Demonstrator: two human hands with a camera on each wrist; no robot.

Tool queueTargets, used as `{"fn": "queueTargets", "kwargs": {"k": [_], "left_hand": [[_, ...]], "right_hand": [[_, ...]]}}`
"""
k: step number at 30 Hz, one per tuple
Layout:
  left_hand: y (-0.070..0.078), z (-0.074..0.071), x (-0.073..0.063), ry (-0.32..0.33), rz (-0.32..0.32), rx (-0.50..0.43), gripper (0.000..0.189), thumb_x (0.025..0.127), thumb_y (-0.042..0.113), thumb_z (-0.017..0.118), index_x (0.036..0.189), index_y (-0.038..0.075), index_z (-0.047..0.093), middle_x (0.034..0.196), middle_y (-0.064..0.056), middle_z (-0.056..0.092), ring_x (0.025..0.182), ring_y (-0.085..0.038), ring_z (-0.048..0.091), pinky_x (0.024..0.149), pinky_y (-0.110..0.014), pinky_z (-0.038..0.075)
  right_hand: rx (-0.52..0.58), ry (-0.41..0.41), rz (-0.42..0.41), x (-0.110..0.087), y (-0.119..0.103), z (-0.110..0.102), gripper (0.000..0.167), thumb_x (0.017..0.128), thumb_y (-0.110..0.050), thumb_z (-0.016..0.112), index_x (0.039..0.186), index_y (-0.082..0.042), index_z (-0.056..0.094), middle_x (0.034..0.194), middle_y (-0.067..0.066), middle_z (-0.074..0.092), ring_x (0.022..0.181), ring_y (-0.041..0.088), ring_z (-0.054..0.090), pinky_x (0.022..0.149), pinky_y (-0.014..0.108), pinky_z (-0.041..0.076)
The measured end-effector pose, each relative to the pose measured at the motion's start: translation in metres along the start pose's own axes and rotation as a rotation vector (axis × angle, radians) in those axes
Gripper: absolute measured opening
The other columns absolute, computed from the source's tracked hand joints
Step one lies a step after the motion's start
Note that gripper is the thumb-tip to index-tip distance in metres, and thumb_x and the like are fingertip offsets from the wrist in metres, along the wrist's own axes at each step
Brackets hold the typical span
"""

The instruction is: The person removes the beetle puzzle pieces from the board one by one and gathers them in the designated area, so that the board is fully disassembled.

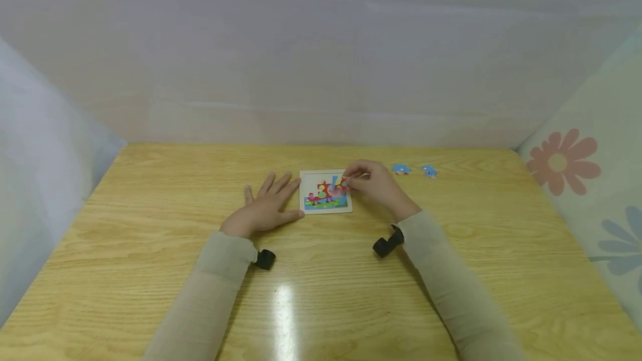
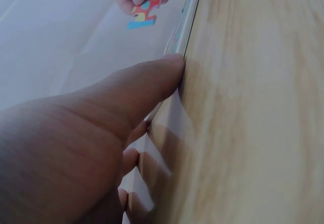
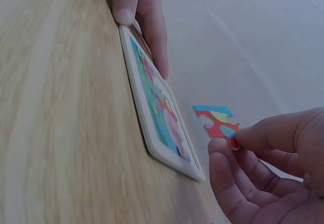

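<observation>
A square puzzle board (image 1: 326, 211) with a pale frame lies on the table, its lower part filled with colourful pieces and its upper part bare. My right hand (image 1: 373, 184) pinches a red, yellow and blue puzzle piece (image 3: 221, 122) between thumb and fingers, held above the board's right side. In the left wrist view that puzzle piece (image 2: 145, 12) hangs clear of the board. My left hand (image 1: 266, 209) lies spread on the table, thumb and fingertips at the board's left edge.
Two loose blue puzzle pieces, one (image 1: 401, 169) nearer the board and another (image 1: 429, 171) farther right, lie behind the right hand. The wooden table (image 1: 321, 272) ends at a pale backdrop (image 1: 321, 71). Dark wrist straps show on both forearms.
</observation>
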State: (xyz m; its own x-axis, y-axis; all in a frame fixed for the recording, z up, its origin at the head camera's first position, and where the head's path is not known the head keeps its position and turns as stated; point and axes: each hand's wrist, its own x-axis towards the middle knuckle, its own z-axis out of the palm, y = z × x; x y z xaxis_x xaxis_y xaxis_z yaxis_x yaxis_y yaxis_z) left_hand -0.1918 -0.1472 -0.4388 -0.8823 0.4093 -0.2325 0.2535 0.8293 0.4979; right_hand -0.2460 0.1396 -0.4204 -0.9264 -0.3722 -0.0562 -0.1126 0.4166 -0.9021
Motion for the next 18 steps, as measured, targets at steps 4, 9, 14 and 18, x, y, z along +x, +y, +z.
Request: {"fn": "queueTargets", "kwargs": {"k": [4, 9, 14, 18], "left_hand": [[0.000, 0.000, 0.000, -0.006, -0.002, -0.003, 0.085, 0.100, 0.057, 0.055, 0.165, 0.024, 0.013, 0.171, -0.005, -0.001, 0.154, -0.037, -0.015, 0.105, -0.077, -0.020], [-0.001, 0.000, 0.000, -0.012, -0.003, 0.001, 0.085, 0.099, 0.058, 0.055, 0.165, 0.024, 0.012, 0.171, -0.005, -0.001, 0.154, -0.037, -0.015, 0.105, -0.077, -0.019], [-0.001, 0.000, 0.000, -0.009, -0.003, 0.000, 0.085, 0.100, 0.058, 0.054, 0.165, 0.025, 0.012, 0.171, -0.004, -0.001, 0.154, -0.036, -0.015, 0.105, -0.077, -0.018], [-0.001, -0.001, -0.001, -0.008, -0.002, -0.012, 0.085, 0.100, 0.057, 0.055, 0.165, 0.025, 0.012, 0.171, -0.004, -0.001, 0.154, -0.035, -0.016, 0.105, -0.076, -0.019]], "right_hand": [[-0.031, 0.009, 0.002, -0.004, 0.007, -0.009, 0.015, 0.098, -0.006, 0.065, 0.112, -0.001, 0.070, 0.103, 0.014, 0.068, 0.089, 0.026, 0.069, 0.081, 0.036, 0.059], [-0.046, 0.015, 0.018, -0.010, 0.014, -0.019, 0.017, 0.099, -0.007, 0.065, 0.114, -0.001, 0.070, 0.107, 0.014, 0.067, 0.092, 0.025, 0.069, 0.081, 0.036, 0.059], [-0.016, -0.010, 0.041, -0.015, 0.017, -0.031, 0.021, 0.099, -0.008, 0.065, 0.118, 0.001, 0.068, 0.109, 0.016, 0.066, 0.094, 0.029, 0.070, 0.082, 0.036, 0.060], [-0.013, -0.018, 0.050, -0.016, 0.021, -0.041, 0.021, 0.099, -0.005, 0.064, 0.118, 0.004, 0.067, 0.106, 0.018, 0.065, 0.092, 0.028, 0.070, 0.080, 0.035, 0.060]]}}
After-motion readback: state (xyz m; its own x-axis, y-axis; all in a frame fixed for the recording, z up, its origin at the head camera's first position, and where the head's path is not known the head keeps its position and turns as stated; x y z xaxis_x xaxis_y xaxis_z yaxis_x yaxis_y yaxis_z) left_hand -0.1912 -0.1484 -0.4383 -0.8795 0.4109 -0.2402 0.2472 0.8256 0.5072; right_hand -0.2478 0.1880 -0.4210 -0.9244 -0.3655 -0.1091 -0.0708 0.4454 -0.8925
